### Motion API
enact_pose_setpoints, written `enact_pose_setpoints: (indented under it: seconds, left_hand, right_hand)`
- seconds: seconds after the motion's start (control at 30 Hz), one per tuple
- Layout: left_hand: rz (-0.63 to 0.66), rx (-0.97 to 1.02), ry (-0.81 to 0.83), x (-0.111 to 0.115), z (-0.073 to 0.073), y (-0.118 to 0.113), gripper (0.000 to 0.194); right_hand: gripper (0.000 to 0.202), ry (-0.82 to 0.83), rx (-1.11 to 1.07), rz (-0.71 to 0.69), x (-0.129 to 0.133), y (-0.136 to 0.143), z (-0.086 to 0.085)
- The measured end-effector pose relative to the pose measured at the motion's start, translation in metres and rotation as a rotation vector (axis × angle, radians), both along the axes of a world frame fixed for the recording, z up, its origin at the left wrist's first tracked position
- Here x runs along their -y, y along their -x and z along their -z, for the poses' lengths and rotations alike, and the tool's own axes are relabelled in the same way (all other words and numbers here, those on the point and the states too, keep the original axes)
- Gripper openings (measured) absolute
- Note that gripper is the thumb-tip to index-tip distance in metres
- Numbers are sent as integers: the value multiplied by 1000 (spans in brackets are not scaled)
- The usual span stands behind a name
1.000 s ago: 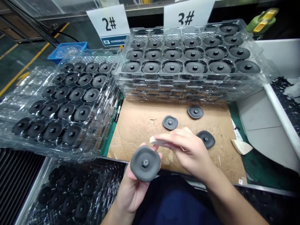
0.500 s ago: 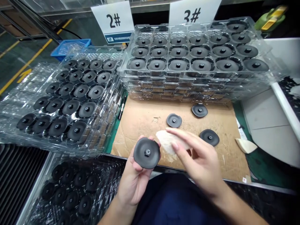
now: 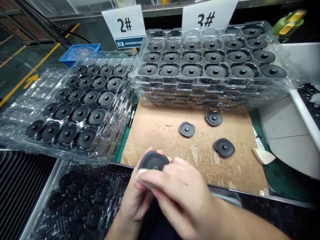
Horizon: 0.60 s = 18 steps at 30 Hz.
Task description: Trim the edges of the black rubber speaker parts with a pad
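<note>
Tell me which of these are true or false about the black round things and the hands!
1. The left hand holds a black disc. True.
2. The right hand lies flat on the cardboard sheet. False: it is raised in front of the left hand, covering the lower part of the held disc.
3. Three loose discs lie on the cardboard. True: one, another and a third.
4. The signs at the back read 5# and 6#. False: they read 2# and 3#.
5. The clear tray stack under the 3# sign has discs in its top tray. True.
</note>
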<state>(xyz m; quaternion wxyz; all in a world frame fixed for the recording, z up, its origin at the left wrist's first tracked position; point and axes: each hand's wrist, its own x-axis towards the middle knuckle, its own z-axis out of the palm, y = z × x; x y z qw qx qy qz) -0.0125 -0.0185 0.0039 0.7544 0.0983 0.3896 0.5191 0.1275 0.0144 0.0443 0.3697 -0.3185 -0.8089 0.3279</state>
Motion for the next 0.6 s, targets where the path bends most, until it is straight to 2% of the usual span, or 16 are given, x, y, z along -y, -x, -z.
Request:
enact_pose_setpoints:
  seconds: [0.07, 0.13, 0.2, 0.23, 0.3, 0.37, 0.4, 0.5, 0.6]
  left_hand:
    - [0, 29, -30, -1, 0, 3, 56]
    - [-6, 52, -49, -1, 2, 3, 51]
    - [-19, 55, -57, 0, 5, 0, 47]
    - [-14, 63, -57, 0, 6, -2, 43]
    - [28, 99, -55, 1, 6, -5, 37]
    - [92, 158, -64, 1, 6, -6, 37]
    - [112, 185, -62, 2, 5, -6, 39]
    - [133, 251, -23, 3, 3, -3, 43]
    - [128, 293, 9, 4, 4, -1, 44]
  right_hand:
    - [26, 74, 65, -9, 6, -14, 0]
    - [29, 110, 170, 111, 9, -26, -1]
    - [30, 43, 232, 233, 6, -30, -3]
    - [29, -19, 231, 239, 1, -29, -4]
    - [30, -127, 150, 93, -12, -25, -4]
    - [30, -98, 26, -66, -27, -22, 2]
    - [29, -21, -21, -71, -34, -21, 9]
    - [26, 264, -25, 103, -47, -22, 43]
    - [24, 343, 45, 171, -42, -21, 90]
